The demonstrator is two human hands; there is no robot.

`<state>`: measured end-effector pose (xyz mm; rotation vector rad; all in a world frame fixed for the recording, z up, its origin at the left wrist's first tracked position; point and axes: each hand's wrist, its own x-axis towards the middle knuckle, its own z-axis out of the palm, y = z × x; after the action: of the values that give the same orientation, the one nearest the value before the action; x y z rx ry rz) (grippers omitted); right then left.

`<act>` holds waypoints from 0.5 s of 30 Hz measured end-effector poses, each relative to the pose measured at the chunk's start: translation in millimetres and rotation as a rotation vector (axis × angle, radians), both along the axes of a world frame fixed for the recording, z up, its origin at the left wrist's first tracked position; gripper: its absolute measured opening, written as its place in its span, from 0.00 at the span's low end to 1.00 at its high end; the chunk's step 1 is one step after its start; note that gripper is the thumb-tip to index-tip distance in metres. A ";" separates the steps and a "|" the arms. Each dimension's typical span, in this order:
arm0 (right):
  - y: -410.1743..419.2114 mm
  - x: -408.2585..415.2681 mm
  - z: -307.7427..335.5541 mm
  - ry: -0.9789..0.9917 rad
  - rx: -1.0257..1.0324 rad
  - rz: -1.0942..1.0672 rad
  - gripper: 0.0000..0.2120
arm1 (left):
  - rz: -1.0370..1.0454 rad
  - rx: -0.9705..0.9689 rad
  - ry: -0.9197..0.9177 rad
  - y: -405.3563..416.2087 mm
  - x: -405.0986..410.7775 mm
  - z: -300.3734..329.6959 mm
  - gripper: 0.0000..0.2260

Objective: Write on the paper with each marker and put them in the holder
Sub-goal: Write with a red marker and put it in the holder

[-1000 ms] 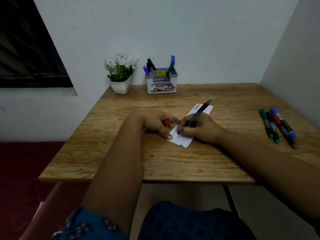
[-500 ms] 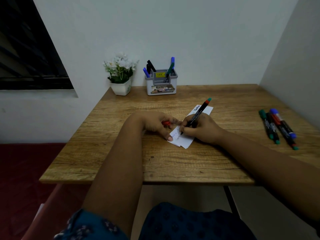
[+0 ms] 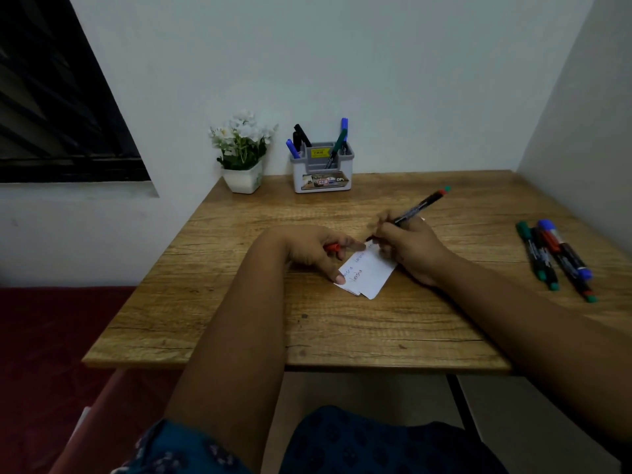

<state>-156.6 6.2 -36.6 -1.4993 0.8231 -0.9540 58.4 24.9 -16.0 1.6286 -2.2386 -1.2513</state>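
Observation:
A small white paper [image 3: 371, 273] with handwritten lines lies mid-table. My right hand [image 3: 408, 246] grips a black marker [image 3: 415, 210] with a red and green end, its tip near the paper's far edge. My left hand [image 3: 316, 249] holds a red cap [image 3: 331, 248] in curled fingers while one fingertip presses the paper's left corner. The grey holder [image 3: 321, 172] stands at the back of the table with several markers in it. More markers [image 3: 555, 256] lie at the right side of the table.
A white pot with white flowers [image 3: 243, 155] stands left of the holder. The wooden table [image 3: 239, 302] sits in a corner, walls behind and to the right. A dark window is at upper left. My lap shows below the table's front edge.
My right hand has moved up and away along the paper with the marker, exposing more written lines. My left hand has stayed on the paper's corner with the red cap.

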 end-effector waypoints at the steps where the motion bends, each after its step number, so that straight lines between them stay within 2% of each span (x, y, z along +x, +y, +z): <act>1: -2.8 0.9 1.9 -0.116 0.107 0.014 0.05 | 0.001 0.002 -0.007 -1.0 -0.2 0.7 0.36; 2: -5.1 1.5 2.5 -0.159 0.151 0.037 0.05 | 0.005 0.008 -0.012 -1.8 -0.6 1.4 0.36; 7: -3.2 6.5 -0.5 -0.104 0.062 0.147 0.05 | 0.049 0.004 -0.033 -2.5 -1.0 2.1 0.40; 11: -1.4 6.1 -0.9 -0.134 0.086 0.153 0.15 | 0.065 -0.002 -0.047 -1.1 -2.7 2.5 0.31; 15: 3.6 10.6 -1.3 0.005 -0.044 0.106 0.10 | 0.068 -0.007 -0.056 -2.2 -3.1 2.9 0.33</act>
<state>-146.1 9.8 -37.9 -1.5678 0.7231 -0.8951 55.3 22.7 -13.1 1.7429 -2.1958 -1.1944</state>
